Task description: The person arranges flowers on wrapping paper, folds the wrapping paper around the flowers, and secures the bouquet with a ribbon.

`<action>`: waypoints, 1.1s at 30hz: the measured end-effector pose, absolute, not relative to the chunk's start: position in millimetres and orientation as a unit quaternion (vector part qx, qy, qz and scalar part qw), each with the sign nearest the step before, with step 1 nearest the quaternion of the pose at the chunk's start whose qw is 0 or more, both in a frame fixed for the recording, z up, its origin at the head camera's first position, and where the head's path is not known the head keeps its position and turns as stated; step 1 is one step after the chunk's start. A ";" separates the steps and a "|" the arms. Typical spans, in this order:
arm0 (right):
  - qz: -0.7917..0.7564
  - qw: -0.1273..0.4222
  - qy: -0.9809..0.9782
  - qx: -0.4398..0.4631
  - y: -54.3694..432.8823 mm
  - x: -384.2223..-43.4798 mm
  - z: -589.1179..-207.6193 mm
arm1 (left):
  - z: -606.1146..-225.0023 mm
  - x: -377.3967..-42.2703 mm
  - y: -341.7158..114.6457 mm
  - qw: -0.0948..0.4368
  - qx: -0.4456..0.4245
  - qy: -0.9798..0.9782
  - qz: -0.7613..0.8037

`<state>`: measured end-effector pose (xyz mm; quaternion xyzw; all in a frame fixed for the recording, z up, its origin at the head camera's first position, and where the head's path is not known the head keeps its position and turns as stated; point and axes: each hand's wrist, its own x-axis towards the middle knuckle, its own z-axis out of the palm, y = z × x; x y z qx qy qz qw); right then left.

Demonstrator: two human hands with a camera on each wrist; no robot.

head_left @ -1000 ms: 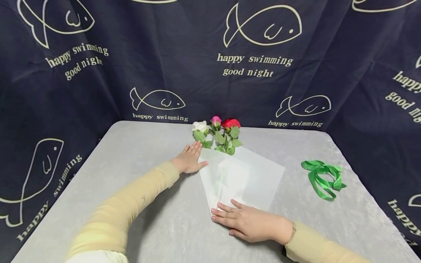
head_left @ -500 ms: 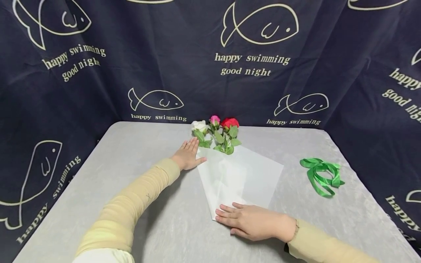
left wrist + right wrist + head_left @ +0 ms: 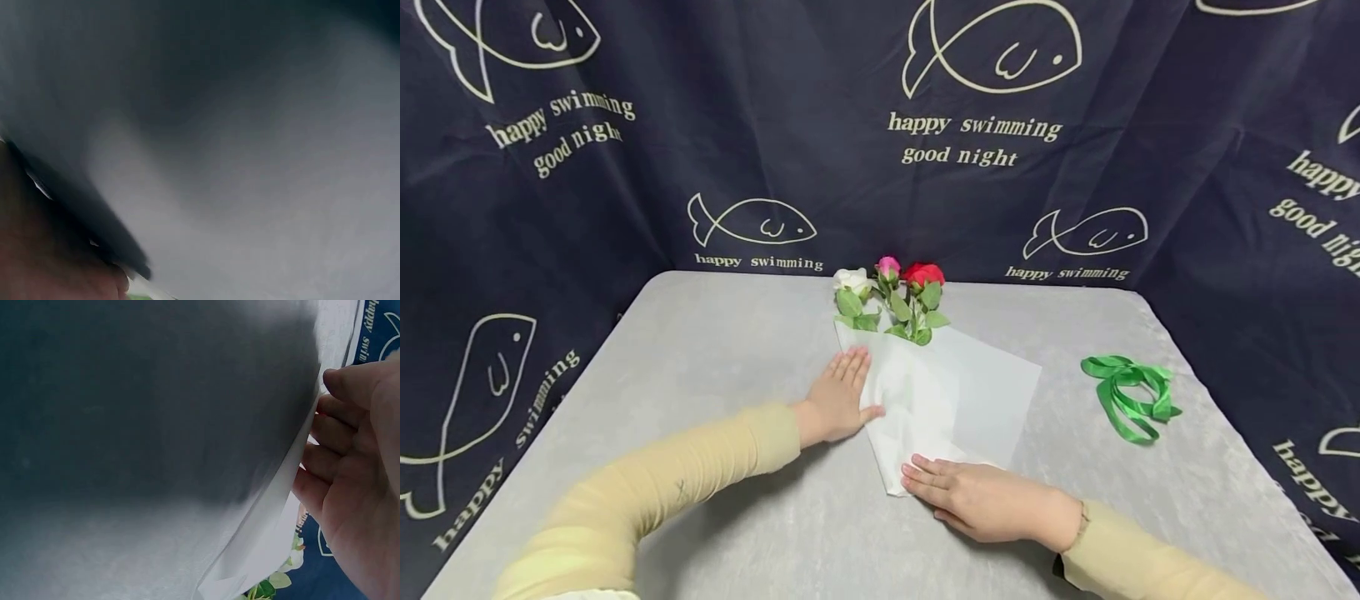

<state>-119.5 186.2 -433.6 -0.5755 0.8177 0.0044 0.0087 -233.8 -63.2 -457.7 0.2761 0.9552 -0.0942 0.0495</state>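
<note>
White wrapping paper (image 3: 925, 375) lies on the table, its left side folded over the stems of three artificial roses. A white rose (image 3: 852, 281), a pink rosebud (image 3: 888, 267) and a red rose (image 3: 923, 274) stick out at the far end with green leaves. My left hand (image 3: 838, 396) rests flat on the paper's left folded edge, fingers straight. At the near, narrow end my right hand (image 3: 988, 500) presses the paper with extended fingers. In the right wrist view, that hand (image 3: 362, 487) lies along the paper's edge (image 3: 269, 519). The left wrist view shows mostly dim tablecloth.
A loosely coiled green ribbon (image 3: 1161, 408) lies right of the paper. The table (image 3: 722, 342) has a light grey cloth. Dark blue curtains (image 3: 850, 125) with fish prints stand at its back and sides.
My left hand has slid from beside the leaves down along the folded edge toward me. My right hand has shifted slightly right, still on the paper's near end.
</note>
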 end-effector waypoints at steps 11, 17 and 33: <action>-0.029 0.002 0.818 -0.575 184.8 -121.6 -429.3 | -451.1 -172.0 -60.8 0.059 0.380 0.921 -0.062; -0.023 -0.074 0.797 -0.599 176.2 -123.3 -426.4 | -450.2 -166.9 -61.6 0.060 0.379 0.922 -0.060; 0.029 -0.045 0.794 -0.606 180.4 -117.1 -438.9 | -454.5 -180.9 -62.4 0.128 0.338 0.932 -0.024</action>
